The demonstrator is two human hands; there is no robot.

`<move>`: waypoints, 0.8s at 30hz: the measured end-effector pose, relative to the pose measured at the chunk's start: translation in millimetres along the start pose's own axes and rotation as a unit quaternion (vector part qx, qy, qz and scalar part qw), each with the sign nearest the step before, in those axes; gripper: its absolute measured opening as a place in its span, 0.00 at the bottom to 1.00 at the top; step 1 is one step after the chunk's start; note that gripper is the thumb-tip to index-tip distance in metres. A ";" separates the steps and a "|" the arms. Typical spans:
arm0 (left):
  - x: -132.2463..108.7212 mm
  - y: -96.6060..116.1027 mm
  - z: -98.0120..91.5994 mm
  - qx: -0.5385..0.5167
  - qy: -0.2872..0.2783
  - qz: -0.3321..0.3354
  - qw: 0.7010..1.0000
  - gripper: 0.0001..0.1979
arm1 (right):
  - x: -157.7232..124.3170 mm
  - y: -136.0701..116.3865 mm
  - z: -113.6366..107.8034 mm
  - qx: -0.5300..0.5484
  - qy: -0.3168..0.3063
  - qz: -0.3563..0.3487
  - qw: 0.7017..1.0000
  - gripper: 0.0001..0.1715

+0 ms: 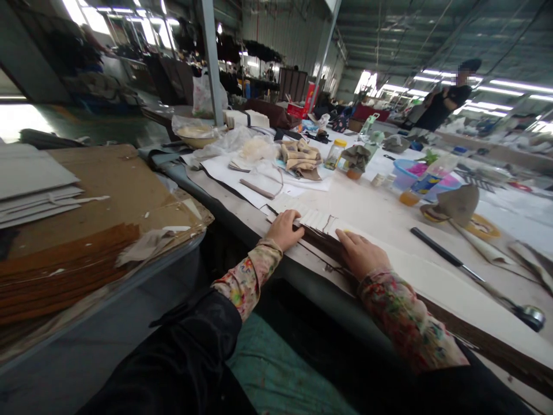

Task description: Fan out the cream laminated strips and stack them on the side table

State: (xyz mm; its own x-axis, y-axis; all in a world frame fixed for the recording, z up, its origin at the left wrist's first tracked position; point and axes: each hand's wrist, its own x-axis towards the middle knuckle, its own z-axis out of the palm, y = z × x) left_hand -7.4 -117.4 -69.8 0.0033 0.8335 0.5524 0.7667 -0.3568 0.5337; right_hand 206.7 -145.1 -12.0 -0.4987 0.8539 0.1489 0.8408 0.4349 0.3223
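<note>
A long stack of brown strips with pale top faces lies along the table's near edge. My left hand is curled around its left end, thumb and forefinger bent at the corner. My right hand rests on the stack farther right, fingers stretched out over the top and its thumb out of sight. Between the hands, the pale upper layer shows several uneven folds or edges. Floral cuffs cover both wrists. Beyond my right hand, a tool with a black handle and a round metal end lies on the pale table surface.
At left, a cardboard-topped bench carries white sheets and brown pieces. Folded fabric, a yellow-lidded jar, a blue basin and a bottle stand farther back. A person stands at far right.
</note>
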 end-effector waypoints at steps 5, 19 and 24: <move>-0.4 -0.7 -0.7 -0.014 -0.004 0.002 1.000 0.18 | -2.3 -0.8 -0.1 -0.013 0.002 -0.008 1.000 0.25; 4.3 -9.9 -11.3 -0.056 -0.070 -0.008 0.996 0.18 | -1.9 6.2 0.4 0.017 -0.005 0.007 1.000 0.23; 4.0 -5.7 -9.3 -0.063 -0.037 -0.028 0.997 0.13 | 0.6 3.8 -2.0 0.024 0.014 0.008 1.000 0.26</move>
State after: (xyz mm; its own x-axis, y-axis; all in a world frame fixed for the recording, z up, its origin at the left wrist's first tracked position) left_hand -17.7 -116.0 -64.7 0.0149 0.8809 0.4731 0.6805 -0.3556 0.6407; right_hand 209.1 -143.5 -8.9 -0.4911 0.8522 0.1802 0.8571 0.4360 0.2743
